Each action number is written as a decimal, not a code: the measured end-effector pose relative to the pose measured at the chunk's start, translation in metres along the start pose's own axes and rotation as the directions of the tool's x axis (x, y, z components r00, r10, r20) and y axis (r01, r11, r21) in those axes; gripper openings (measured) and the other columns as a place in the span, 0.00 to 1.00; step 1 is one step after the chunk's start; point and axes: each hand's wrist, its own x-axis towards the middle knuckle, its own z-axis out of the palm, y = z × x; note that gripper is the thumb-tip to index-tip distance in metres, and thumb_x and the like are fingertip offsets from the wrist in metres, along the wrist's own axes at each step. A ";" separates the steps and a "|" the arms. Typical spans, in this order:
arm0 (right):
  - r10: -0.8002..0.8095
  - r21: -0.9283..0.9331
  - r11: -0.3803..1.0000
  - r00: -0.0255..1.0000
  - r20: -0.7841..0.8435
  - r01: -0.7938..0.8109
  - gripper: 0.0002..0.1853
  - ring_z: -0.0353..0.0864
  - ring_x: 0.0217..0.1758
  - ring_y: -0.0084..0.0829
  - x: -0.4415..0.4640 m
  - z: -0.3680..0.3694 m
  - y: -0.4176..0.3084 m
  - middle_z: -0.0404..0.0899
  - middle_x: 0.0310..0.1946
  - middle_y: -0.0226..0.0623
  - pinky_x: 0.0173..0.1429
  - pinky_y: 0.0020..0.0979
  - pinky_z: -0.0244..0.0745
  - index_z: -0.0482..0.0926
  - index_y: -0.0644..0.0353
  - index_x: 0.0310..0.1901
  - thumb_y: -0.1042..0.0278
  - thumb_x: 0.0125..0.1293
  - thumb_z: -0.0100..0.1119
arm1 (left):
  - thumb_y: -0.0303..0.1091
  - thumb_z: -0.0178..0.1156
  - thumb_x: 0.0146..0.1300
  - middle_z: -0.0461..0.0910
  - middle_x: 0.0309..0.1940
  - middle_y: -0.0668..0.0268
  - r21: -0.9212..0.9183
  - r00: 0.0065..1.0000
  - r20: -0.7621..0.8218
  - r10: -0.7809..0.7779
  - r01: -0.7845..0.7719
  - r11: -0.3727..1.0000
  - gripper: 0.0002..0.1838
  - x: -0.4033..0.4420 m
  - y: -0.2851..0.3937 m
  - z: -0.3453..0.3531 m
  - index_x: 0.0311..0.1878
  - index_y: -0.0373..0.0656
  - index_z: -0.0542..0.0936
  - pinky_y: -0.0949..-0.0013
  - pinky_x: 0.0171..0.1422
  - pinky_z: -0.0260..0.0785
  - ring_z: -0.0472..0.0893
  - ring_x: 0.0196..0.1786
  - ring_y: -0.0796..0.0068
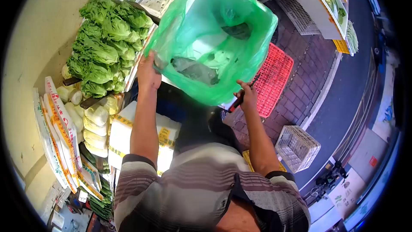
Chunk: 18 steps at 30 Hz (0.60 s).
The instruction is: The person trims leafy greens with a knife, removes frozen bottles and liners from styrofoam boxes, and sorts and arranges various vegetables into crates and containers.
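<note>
In front of me is a white foam box lined with a green plastic bag [206, 96], its mouth facing up toward me. Inside lie dark, crumpled pieces [197, 71] and small leaf scraps. My left hand [149, 74] is closed on the bag at the box's left edge, fingers partly hidden by plastic. At the near right corner, my right hand [246, 96] is wrapped round a tool with a red and black handle [234, 104]; its kind does not show clearly.
Heads of lettuce [101, 56] are piled to the left, above wrapped pale cabbages [95, 124] and white foam boxes [122, 135]. A red plastic crate [279, 77] lies on the brick pavement at right, with a white crate [297, 148] nearer the road.
</note>
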 end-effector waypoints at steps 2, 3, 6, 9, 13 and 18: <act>0.026 0.185 0.982 0.999 0.028 -0.030 0.07 0.72 0.21 0.25 0.008 0.008 -0.011 0.84 0.44 0.46 0.38 0.37 0.83 0.73 0.58 0.44 0.64 0.73 0.56 | 0.36 0.56 0.76 0.73 0.24 0.73 0.071 0.999 0.035 -0.041 0.038 0.997 0.08 -0.015 0.000 0.023 0.41 0.44 0.79 0.71 0.32 0.68 0.70 0.23 0.79; 0.034 0.276 0.960 0.998 0.049 -0.046 0.07 0.73 0.21 0.26 0.014 0.012 -0.016 0.84 0.45 0.47 0.37 0.37 0.83 0.72 0.58 0.44 0.64 0.73 0.56 | 0.37 0.56 0.76 0.68 0.22 0.73 0.103 0.981 0.161 -0.108 0.092 0.990 0.07 -0.017 -0.007 0.018 0.43 0.45 0.77 0.65 0.38 0.71 0.66 0.22 0.78; 0.012 -0.205 0.978 0.994 -0.104 -0.033 0.15 0.76 0.25 0.28 0.036 0.021 -0.011 0.84 0.46 0.47 0.39 0.37 0.83 0.74 0.59 0.50 0.59 0.69 0.61 | 0.37 0.55 0.76 0.68 0.22 0.74 -0.002 0.973 0.220 -0.063 0.065 0.998 0.07 -0.046 0.013 0.051 0.43 0.45 0.77 0.67 0.37 0.70 0.66 0.23 0.80; -0.286 -0.742 0.608 0.950 0.126 0.281 0.27 0.83 0.34 0.36 0.061 -0.008 0.057 0.84 0.40 0.47 0.42 0.39 0.81 0.75 0.65 0.58 0.54 0.65 0.66 | 0.36 0.55 0.77 0.67 0.22 0.75 -0.067 0.983 0.172 0.061 -0.050 0.996 0.07 -0.065 0.028 0.064 0.45 0.45 0.77 0.70 0.35 0.69 0.65 0.23 0.82; -0.059 -0.842 0.243 0.874 0.482 0.481 0.23 0.83 0.38 0.51 0.016 -0.011 0.056 0.82 0.35 0.56 0.43 0.45 0.76 0.80 0.67 0.49 0.54 0.63 0.65 | 0.36 0.55 0.77 0.71 0.27 0.73 -0.118 0.976 0.169 0.136 -0.117 0.986 0.07 -0.061 0.039 0.055 0.48 0.45 0.77 0.60 0.43 0.75 0.70 0.29 0.79; -0.203 -0.860 0.348 0.926 0.319 0.372 0.15 0.84 0.34 0.45 0.002 -0.032 -0.008 0.82 0.30 0.51 0.40 0.45 0.76 0.79 0.67 0.39 0.60 0.65 0.61 | 0.38 0.58 0.75 0.76 0.35 0.69 -0.130 0.965 -0.136 0.222 -0.240 0.962 0.08 -0.065 0.103 0.120 0.48 0.45 0.75 0.52 0.48 0.76 0.75 0.35 0.72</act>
